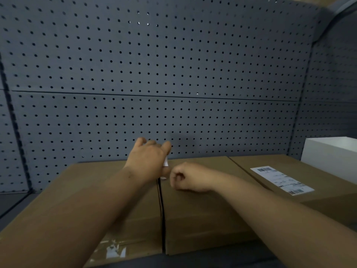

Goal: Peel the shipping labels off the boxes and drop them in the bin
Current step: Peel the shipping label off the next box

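Three brown cardboard boxes lie side by side on a shelf: a left box (81, 190), a middle box (202, 215) and a right box (318, 194). A white shipping label (282, 180) with barcodes is stuck flat on the right box. My left hand (148, 159) hovers over the gap between the left and middle boxes, with a small white scrap of label (165, 162) showing at its thumb side. My right hand (185, 177) is curled into a fist and rests on the middle box just right of it. White label residue (114, 250) remains on the left box's near edge.
A grey pegboard wall (154, 74) stands right behind the boxes and wraps around both sides. A white box (332, 153) sits at the far right behind the right box. No bin is in view.
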